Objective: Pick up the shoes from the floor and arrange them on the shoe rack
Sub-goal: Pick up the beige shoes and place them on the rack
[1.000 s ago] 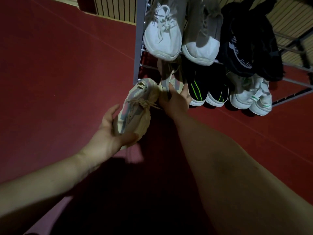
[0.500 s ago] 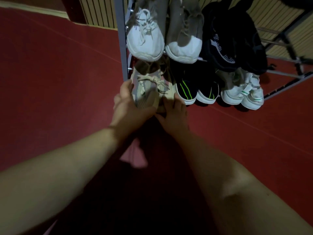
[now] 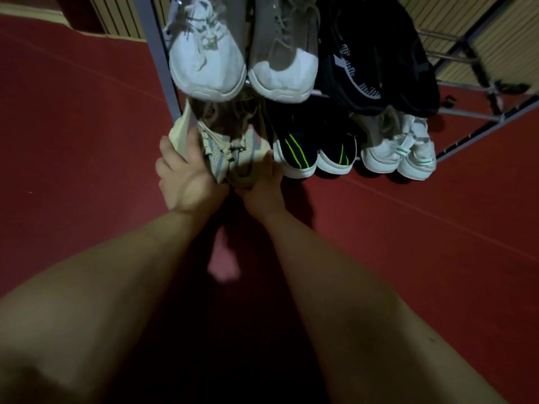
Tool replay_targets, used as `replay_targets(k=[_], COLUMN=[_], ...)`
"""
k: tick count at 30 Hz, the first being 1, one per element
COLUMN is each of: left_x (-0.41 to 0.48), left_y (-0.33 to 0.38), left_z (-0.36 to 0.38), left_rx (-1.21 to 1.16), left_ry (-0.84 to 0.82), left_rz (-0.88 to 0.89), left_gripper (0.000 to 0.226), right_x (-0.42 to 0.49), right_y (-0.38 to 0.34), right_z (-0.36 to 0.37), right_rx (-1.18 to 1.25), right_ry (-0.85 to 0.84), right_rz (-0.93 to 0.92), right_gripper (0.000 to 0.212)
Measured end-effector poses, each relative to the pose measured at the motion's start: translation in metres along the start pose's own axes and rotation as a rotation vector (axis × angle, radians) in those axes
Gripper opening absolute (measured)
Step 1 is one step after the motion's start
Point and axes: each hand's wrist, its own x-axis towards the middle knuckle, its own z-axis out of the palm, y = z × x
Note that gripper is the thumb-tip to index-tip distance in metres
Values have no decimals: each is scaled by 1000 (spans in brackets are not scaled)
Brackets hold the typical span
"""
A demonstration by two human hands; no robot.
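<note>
Looks close to the end of the job. Can see many shoes up on the shoe rack [image 3: 478, 115] already: white shoes [image 3: 207, 62] and black shoes [image 3: 379, 68] in the upper row, black shoes with green stripes [image 3: 294, 150] and white shoes with green bands [image 3: 399, 153] in the lower row. Can see no loose shoes on the red floor [image 3: 73, 126] in this view. Working now on the beige pair, at the left end of the lower row, just beside the grey post [image 3: 159, 53] and under the white shoes. Gripping the left beige shoe [image 3: 214, 147] with the left hand [image 3: 186, 182], thumb on top near the laces, fingers round the pale sole. Tipped a bit onto its side, not flat yet. Touching the toe of the right beige shoe [image 3: 248, 150] with the right hand [image 3: 262, 191], thumb up along its side, next to the black shoes with green stripes. Cannot tell if gripping there or only pushing, with the fingers hidden by the shoe. Reaching forward and down with both arms, almost straight, hands close together. Probably left to do: set the left beige shoe flat, push both beige shoes back in line with the others, then let go. Could catch on the grey post or bump the white shoes above, so best to go gently.
</note>
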Motion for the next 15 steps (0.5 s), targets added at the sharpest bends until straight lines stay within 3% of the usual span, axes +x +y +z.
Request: replay_targets(k=[3,5,7,9,15], left_x=[1,3,4,5,9], left_y=[-7,-9,-10,-10,-5], left_z=[1,2,5,6,2], left_rx=[10,6,-26,-64,-91], left_ry=[-33,-27,-4,4,-68], left_rz=[33,24,5,-17,-90], left_gripper=[101,99,95,94,95], right_x=[7,7,6,7,3], right_y=[9,11,3,-2,-6], right_z=[-4,-6,-4,-4,-12], right_rx=[-6,392,781,932,793], right_ry=[-52,-83,-116,-98,-141], right_rz=[66,226,347,393,421], right_gripper=[109,118,93,76,65])
